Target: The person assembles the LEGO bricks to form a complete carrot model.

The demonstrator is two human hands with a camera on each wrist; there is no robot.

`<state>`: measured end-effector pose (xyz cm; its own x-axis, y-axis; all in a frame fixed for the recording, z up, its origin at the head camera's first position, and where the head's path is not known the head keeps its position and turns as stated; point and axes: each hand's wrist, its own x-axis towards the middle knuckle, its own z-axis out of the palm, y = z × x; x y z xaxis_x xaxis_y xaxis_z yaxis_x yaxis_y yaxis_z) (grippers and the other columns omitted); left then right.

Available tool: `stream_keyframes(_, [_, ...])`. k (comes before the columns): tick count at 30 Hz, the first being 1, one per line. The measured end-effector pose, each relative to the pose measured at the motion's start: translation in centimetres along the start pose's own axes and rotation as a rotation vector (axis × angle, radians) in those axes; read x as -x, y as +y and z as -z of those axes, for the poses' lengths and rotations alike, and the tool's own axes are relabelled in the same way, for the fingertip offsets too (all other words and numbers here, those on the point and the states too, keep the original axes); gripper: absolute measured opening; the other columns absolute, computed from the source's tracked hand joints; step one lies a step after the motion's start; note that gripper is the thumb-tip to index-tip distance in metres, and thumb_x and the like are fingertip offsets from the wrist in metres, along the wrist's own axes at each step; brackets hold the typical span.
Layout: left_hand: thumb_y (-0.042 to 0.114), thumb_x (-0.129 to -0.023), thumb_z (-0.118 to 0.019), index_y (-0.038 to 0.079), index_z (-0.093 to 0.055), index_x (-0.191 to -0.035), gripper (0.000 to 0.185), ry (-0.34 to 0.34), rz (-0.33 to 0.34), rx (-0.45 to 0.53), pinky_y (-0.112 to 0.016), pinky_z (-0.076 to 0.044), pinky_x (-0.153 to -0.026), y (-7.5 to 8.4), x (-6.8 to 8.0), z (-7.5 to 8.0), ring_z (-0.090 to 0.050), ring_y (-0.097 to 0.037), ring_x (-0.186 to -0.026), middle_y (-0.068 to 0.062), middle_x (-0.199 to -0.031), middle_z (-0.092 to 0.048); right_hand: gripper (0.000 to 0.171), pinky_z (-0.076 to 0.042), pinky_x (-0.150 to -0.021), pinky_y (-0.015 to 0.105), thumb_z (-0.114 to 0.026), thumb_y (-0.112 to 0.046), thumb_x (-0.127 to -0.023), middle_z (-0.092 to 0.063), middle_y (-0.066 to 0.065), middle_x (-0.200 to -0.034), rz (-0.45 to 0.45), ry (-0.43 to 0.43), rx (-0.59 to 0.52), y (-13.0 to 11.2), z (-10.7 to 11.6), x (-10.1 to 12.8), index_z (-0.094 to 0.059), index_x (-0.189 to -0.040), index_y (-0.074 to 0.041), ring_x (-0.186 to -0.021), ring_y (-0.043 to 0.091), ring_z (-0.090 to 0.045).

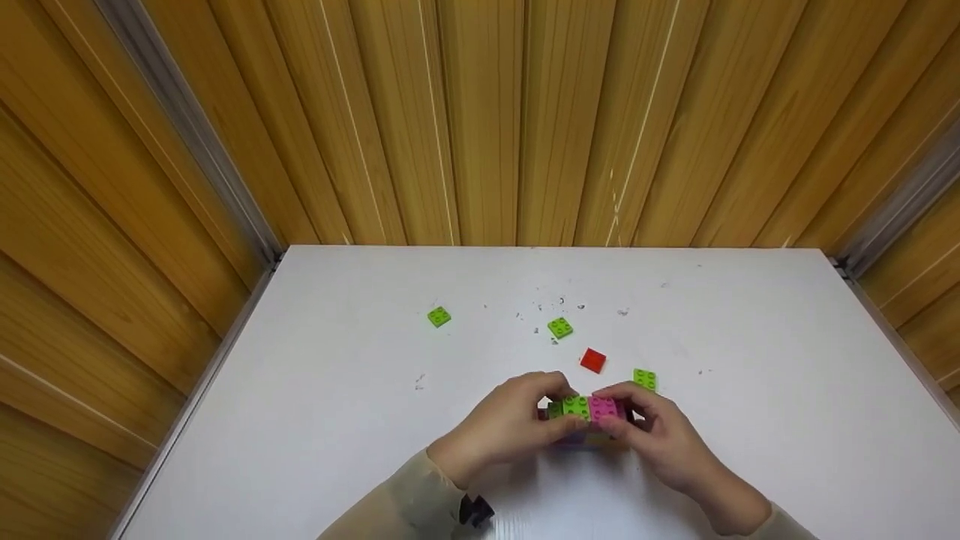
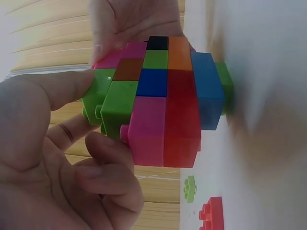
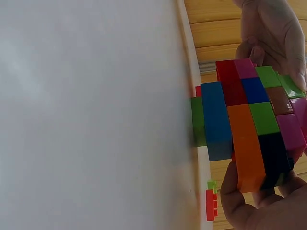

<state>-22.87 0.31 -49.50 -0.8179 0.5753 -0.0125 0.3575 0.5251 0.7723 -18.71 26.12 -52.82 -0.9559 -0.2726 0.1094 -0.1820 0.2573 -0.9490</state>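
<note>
A stack of toy building bricks, blue (image 2: 207,91) near its foot and red (image 2: 182,115) and orange (image 3: 246,148) above, stands between both hands. Thumb and index finger of my left hand (image 1: 517,412) pinch the light green brick (image 1: 575,406) on top. Curled lower fingers of that hand lie by the stack's stepped side. My right hand (image 1: 664,435) pinches the pink brick (image 1: 602,408) beside it, thumb at the near edge and index finger at the far edge. Its other fingers rest near the orange and black (image 3: 274,155) end. A green brick (image 2: 224,88) forms the narrow foot.
Loose flat green bricks lie on the white table (image 1: 315,420): one far left (image 1: 439,316), one at the middle (image 1: 560,328), one just beyond the right hand (image 1: 645,379). A red brick (image 1: 593,360) lies between them. Wood-patterned walls (image 1: 480,120) enclose the table's back and sides.
</note>
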Motion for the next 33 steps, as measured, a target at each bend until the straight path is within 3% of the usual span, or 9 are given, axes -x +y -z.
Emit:
stream_keyframes(5, [0.047, -0.104, -0.081, 0.029, -0.077, -0.117, 0.022, -0.049, -0.009, 0.065, -0.022, -0.055, -0.083, -0.5, -0.1, 0.6, -0.066, 0.000, -0.086, 0.013, -0.122, -0.080, 0.025, -0.056, -0.089, 0.023, -0.072, -0.007, -0.109, -0.072, -0.005, -0.115, 0.029, -0.029, -0.011, 0.0, 0.1, -0.1, -0.072, -0.134, -0.004, -0.106, 0.007, -0.064])
stream_keyframes(9, [0.053, -0.106, -0.074, 0.027, -0.078, -0.130, 0.035, -0.073, 0.025, 0.123, -0.027, -0.055, -0.081, -1.1, -0.1, 1.4, -0.063, -0.005, -0.080, 0.010, -0.127, -0.079, 0.025, -0.057, -0.091, 0.024, -0.073, -0.011, -0.109, -0.073, -0.003, -0.117, -0.013, -0.035, 0.005, -0.2, 0.2, -0.2, -0.073, -0.134, -0.006, -0.108, 0.008, -0.065])
stream_keyframes(14, [0.058, -0.111, -0.064, 0.028, -0.078, -0.131, 0.039, -0.028, 0.101, 0.175, -0.042, -0.058, -0.104, -2.4, -0.5, 2.4, -0.070, -0.014, -0.112, 0.009, -0.132, -0.078, 0.027, -0.058, -0.095, 0.024, -0.075, -0.015, -0.109, -0.074, 0.003, -0.121, -0.067, -0.037, 0.020, -0.4, 0.3, -0.3, -0.072, -0.134, -0.006, -0.109, 0.010, -0.067])
stream_keyframes(17, [0.052, -0.111, -0.068, 0.025, -0.078, -0.132, 0.035, 0.000, 0.155, 0.199, -0.046, -0.057, -0.108, -3.5, -0.7, 2.9, -0.076, -0.020, -0.114, 0.007, -0.134, -0.077, 0.028, -0.058, -0.095, 0.024, -0.076, -0.016, -0.109, -0.074, 0.005, -0.123, -0.088, -0.040, 0.018, -0.5, 0.3, -0.3, -0.072, -0.135, -0.005, -0.109, 0.010, -0.068])
stream_keyframes(20, [0.042, -0.109, -0.075, 0.022, -0.077, -0.134, 0.032, 0.018, 0.218, 0.203, -0.046, -0.055, -0.104, -4.6, -0.8, 3.2, -0.074, -0.023, -0.098, 0.003, -0.135, -0.076, 0.030, -0.058, -0.094, 0.024, -0.076, -0.017, -0.108, -0.073, 0.007, -0.124, -0.102, -0.045, 0.016, -0.5, 0.4, -0.4, -0.072, -0.135, -0.004, -0.108, 0.011, -0.067])
stream_keyframes(27, [0.021, -0.100, -0.087, 0.021, -0.078, -0.130, 0.032, 0.055, 0.321, 0.183, -0.054, -0.046, -0.123, -6.2, -0.9, 3.3, -0.060, -0.023, -0.127, 0.002, -0.134, -0.074, 0.031, -0.056, -0.095, 0.023, -0.077, -0.018, -0.108, -0.072, 0.004, -0.122, -0.124, -0.038, 0.013, -0.4, 0.4, -0.3, -0.072, -0.136, -0.005, -0.109, 0.010, -0.065])
stream_keyframes(33, [0.005, -0.093, -0.088, 0.015, -0.080, -0.129, 0.039, 0.056, 0.333, 0.107, -0.053, -0.051, -0.119, -6.7, -1.1, 2.8, -0.063, -0.026, -0.120, -0.001, -0.128, -0.075, 0.030, -0.054, -0.093, 0.023, -0.076, -0.015, -0.108, -0.070, 0.004, -0.119, -0.097, -0.034, 0.006, -0.4, 0.4, -0.2, -0.072, -0.136, -0.004, -0.108, 0.010, -0.063])
